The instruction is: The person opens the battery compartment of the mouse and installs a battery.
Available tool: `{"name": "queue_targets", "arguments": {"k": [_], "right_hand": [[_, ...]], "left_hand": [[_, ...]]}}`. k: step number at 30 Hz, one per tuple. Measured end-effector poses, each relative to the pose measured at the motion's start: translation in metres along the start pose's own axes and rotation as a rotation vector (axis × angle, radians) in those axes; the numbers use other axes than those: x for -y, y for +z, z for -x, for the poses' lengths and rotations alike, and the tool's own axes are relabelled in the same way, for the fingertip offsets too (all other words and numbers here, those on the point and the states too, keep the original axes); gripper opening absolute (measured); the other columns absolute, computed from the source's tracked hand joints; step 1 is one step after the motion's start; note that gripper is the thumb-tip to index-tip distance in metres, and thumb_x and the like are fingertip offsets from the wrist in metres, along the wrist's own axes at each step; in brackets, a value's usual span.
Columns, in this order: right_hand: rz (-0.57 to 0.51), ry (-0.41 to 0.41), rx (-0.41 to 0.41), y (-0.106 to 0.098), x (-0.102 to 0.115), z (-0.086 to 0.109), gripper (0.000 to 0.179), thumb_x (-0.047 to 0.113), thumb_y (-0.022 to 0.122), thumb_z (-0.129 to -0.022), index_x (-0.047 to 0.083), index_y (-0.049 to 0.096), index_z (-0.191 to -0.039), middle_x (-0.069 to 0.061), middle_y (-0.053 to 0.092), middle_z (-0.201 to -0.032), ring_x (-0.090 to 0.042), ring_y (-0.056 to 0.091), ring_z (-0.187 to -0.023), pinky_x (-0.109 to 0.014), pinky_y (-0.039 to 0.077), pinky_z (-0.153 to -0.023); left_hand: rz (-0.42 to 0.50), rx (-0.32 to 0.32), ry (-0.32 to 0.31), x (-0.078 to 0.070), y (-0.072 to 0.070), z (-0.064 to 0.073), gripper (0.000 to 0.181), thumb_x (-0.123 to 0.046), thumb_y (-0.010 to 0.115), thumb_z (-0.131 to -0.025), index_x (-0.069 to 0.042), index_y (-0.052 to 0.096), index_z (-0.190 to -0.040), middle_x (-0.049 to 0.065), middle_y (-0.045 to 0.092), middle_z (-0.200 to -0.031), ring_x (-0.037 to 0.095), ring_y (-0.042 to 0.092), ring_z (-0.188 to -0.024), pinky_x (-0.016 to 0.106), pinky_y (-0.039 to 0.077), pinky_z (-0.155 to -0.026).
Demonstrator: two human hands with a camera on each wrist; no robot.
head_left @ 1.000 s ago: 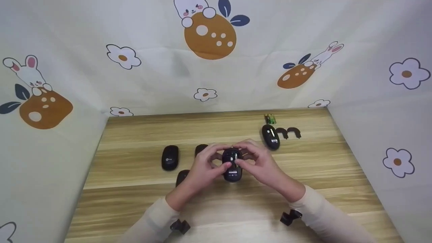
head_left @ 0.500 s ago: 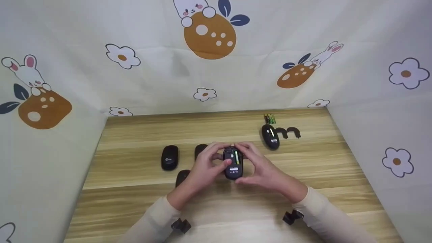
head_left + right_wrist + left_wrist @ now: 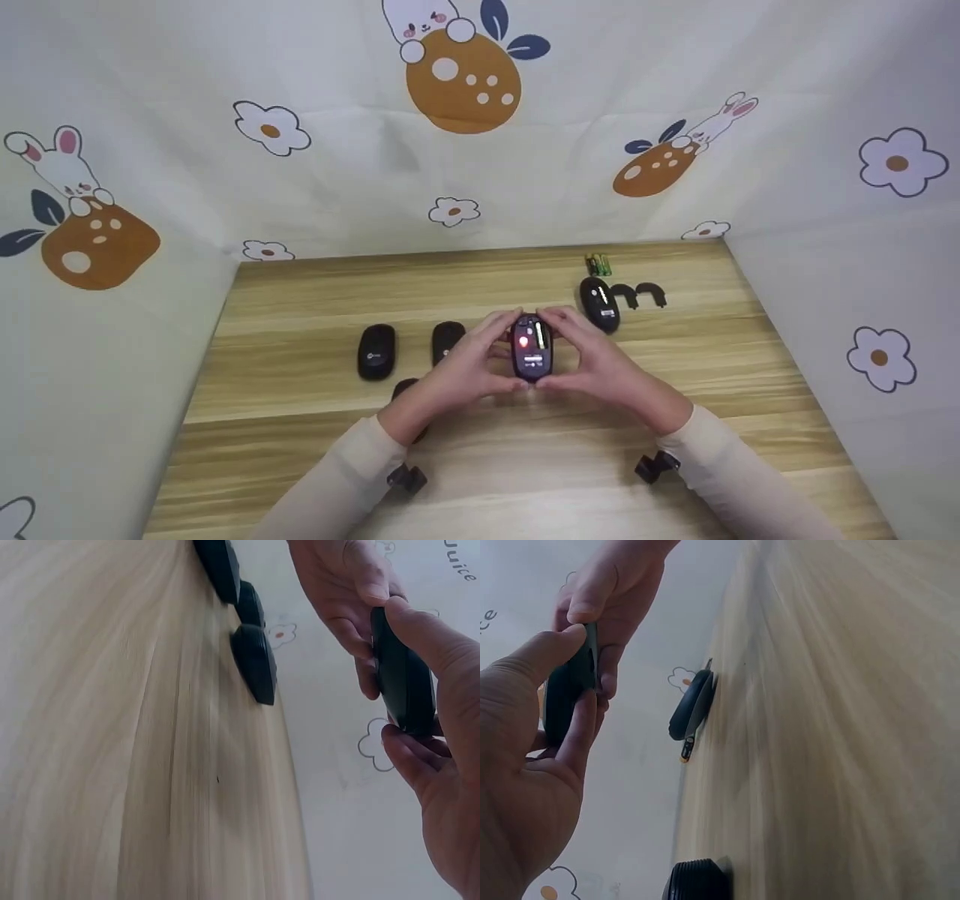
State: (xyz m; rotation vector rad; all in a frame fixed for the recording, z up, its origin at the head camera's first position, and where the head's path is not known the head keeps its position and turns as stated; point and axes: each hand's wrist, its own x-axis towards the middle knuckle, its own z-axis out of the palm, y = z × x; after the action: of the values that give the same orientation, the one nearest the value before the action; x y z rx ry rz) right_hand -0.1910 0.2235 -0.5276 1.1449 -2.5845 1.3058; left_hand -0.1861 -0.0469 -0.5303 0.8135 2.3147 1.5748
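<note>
"Juice" [image 3: 459, 561] in dark print on pale flower-patterned cloth wall [image 3: 337, 832], R wrist view; L wrist view: only "ce" [image 3: 488, 618], cut off. White label [image 3: 532, 359] on held black oval plastic mouse [image 3: 532, 349], pale logo [image 3: 373, 355] on rounded black mouse far L [image 3: 376, 366]: both too sm. to read

Left hand [image 3: 474, 366], right hand [image 3: 596, 356] aloft, facing; fingers [image 3: 501, 324] bent, thumbs [image 3: 504, 384] nearly meeting; forearms [image 3: 326, 476] angled inward.

head: above, forward-down | wrists: low, close, rolled sideways | shared: mouse [image 3: 532, 349]
</note>
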Motion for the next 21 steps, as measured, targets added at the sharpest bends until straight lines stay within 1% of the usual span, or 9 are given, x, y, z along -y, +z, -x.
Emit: {"name": "queue_targets", "arguments": {"k": [3, 5, 7, 9, 11, 14, 17, 21], "right_hand": [[0.030, 0.027, -0.011, -0.004, -0.006, -0.003, 0.098, 0.029, 0.098, -0.083, 0.006, 0.049, -0.165, -0.010, 0.057, -0.158, -0.029, 0.064, -0.136, -0.048, 0.052, -0.119], [0.051, 0.025, -0.032, -0.006, -0.011, -0.005, 0.089, 0.025, 0.097, -0.085, 0.004, 0.055, -0.160, -0.009, 0.061, -0.153, -0.028, 0.067, -0.132, -0.047, 0.056, -0.115], [0.067, 0.005, -0.052, -0.006, -0.016, -0.006, 0.078, 0.020, 0.095, -0.087, 0.003, 0.061, -0.155, -0.009, 0.066, -0.148, -0.029, 0.069, -0.128, -0.048, 0.057, -0.113], [0.080, -0.015, -0.062, -0.005, -0.020, -0.007, 0.070, 0.017, 0.094, -0.088, 0.002, 0.065, -0.151, -0.010, 0.069, -0.143, -0.031, 0.069, -0.128, -0.049, 0.057, -0.113], [0.070, -0.015, -0.075, -0.003, -0.024, -0.007, 0.062, 0.017, 0.092, -0.090, 0.003, 0.069, -0.146, -0.009, 0.073, -0.138, -0.031, 0.070, -0.127, -0.047, 0.057, -0.113], [0.005, 0.021, -0.115, 0.000, -0.027, -0.006, 0.052, 0.017, 0.092, -0.091, 0.007, 0.075, -0.139, -0.004, 0.076, -0.131, -0.026, 0.071, -0.121, -0.037, 0.058, -0.109], [-0.079, 0.064, -0.160, -0.001, -0.027, -0.007, 0.048, 0.017, 0.093, -0.090, 0.011, 0.077, -0.135, 0.000, 0.077, -0.127, -0.023, 0.071, -0.118, -0.030, 0.058, -0.105], [-0.166, 0.103, -0.196, -0.001, -0.026, -0.008, 0.051, 0.014, 0.094, -0.088, 0.011, 0.076, -0.136, 0.000, 0.075, -0.127, -0.023, 0.071, -0.116, -0.029, 0.061, -0.102]], "left_hand": [[-0.138, 0.007, 0.007, -0.001, 0.001, -0.008, 0.108, -0.013, 0.098, -0.085, -0.012, 0.036, -0.173, 0.002, 0.047, -0.167, 0.020, 0.065, -0.132, 0.033, 0.053, -0.116], [-0.197, 0.023, 0.025, -0.002, 0.003, -0.014, 0.103, -0.015, 0.096, -0.087, -0.013, 0.038, -0.172, 0.002, 0.049, -0.165, 0.020, 0.066, -0.132, 0.033, 0.054, -0.115], [-0.243, 0.025, 0.048, -0.002, 0.006, -0.019, 0.092, -0.013, 0.093, -0.091, -0.012, 0.043, -0.169, 0.004, 0.054, -0.160, 0.022, 0.067, -0.131, 0.031, 0.056, -0.113], [-0.266, 0.007, 0.062, -0.001, 0.009, -0.024, 0.078, -0.010, 0.089, -0.094, -0.010, 0.053, -0.163, 0.007, 0.062, -0.152, 0.022, 0.069, -0.130, 0.027, 0.057, -0.110], [-0.245, -0.025, 0.055, -0.001, 0.012, -0.028, 0.063, -0.007, 0.087, -0.096, -0.007, 0.062, -0.154, 0.009, 0.068, -0.145, 0.022, 0.071, -0.128, 0.024, 0.058, -0.107], [-0.172, -0.067, 0.027, -0.002, 0.012, -0.032, 0.049, -0.005, 0.087, -0.095, -0.007, 0.070, -0.141, 0.010, 0.075, -0.134, 0.021, 0.073, -0.122, 0.023, 0.061, -0.101], [-0.124, -0.076, -0.002, -0.004, 0.012, -0.035, 0.047, -0.005, 0.087, -0.095, -0.011, 0.071, -0.139, 0.007, 0.077, -0.126, 0.020, 0.075, -0.115, 0.024, 0.063, -0.096], [-0.096, -0.056, -0.047, -0.007, 0.011, -0.036, 0.057, -0.005, 0.086, -0.095, -0.020, 0.068, -0.147, 0.003, 0.075, -0.119, 0.018, 0.074, -0.106, 0.026, 0.065, -0.089]]}}
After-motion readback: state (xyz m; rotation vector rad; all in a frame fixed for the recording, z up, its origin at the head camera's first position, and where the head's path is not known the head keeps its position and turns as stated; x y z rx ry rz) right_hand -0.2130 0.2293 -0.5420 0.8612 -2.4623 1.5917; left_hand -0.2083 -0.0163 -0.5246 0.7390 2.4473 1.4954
